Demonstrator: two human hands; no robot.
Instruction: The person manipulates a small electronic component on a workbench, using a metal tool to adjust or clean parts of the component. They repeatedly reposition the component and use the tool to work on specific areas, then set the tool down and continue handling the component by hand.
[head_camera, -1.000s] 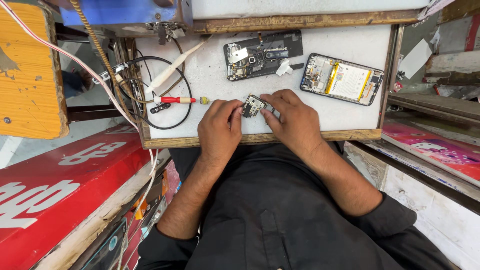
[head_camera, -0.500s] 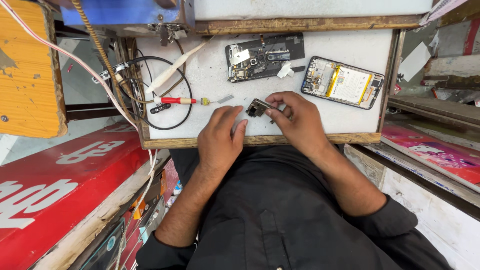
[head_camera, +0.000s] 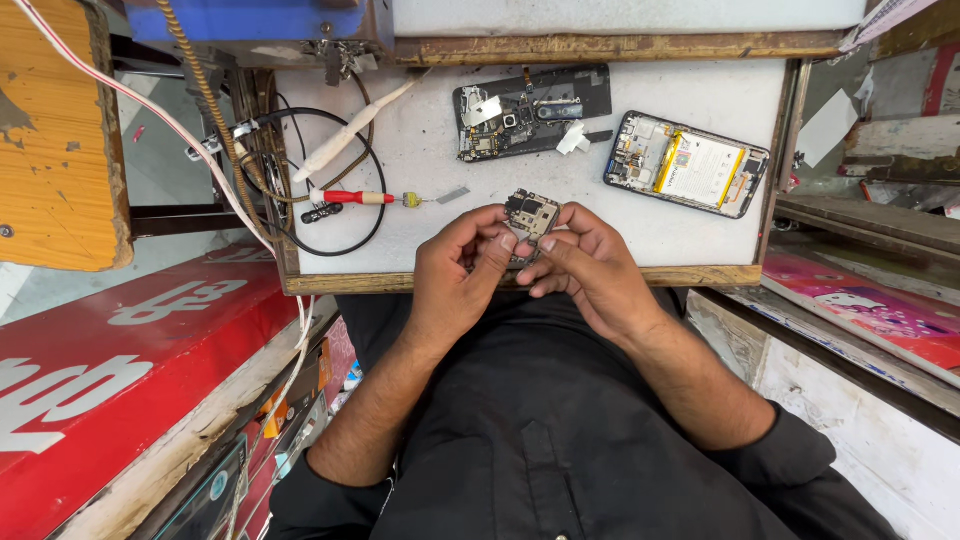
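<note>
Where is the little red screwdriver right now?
The red screwdriver lies on the white tray, on its left side, atop the looped black cable, just up-left of the left hand.

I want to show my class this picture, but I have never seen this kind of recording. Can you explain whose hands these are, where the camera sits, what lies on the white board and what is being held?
There is one view, from a camera worn on the person's head, looking down at their own lap and hands. The left hand and right hand together hold a small circuit board at the near edge of a white work surface. On that surface lie an opened phone with a yellow-edged battery, a dark phone frame with parts, a red-handled screwdriver and looped black cable.
</note>
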